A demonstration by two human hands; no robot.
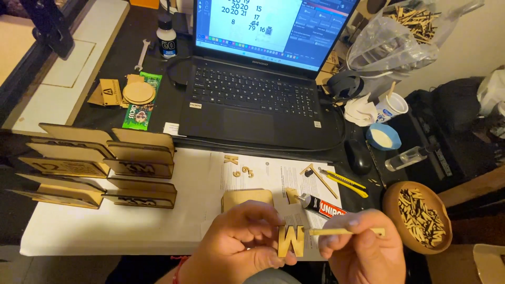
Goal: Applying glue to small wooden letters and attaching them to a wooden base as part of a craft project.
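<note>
While your left hand (239, 242) pinches the wooden letter (291, 241) by its left leg, low in view at six o'clock, treat that thin, stiff, light cutout as snappable: grip the flat faces, not the narrow strokes. Your right hand (360, 247), at three o'clock of it, clasps a slim wooden stick (342, 231), tip touching the letter. Beyond, at twelve o'clock, lies a glue tube (322, 205).

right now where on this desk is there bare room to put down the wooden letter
Freest: the white sheet below the stacked wooden holders, left of the left hand. A smaller patch sits above the small wooden numerals. Around the black glue tube, yellow cutter and round wooden bowl it is crowded.
</note>
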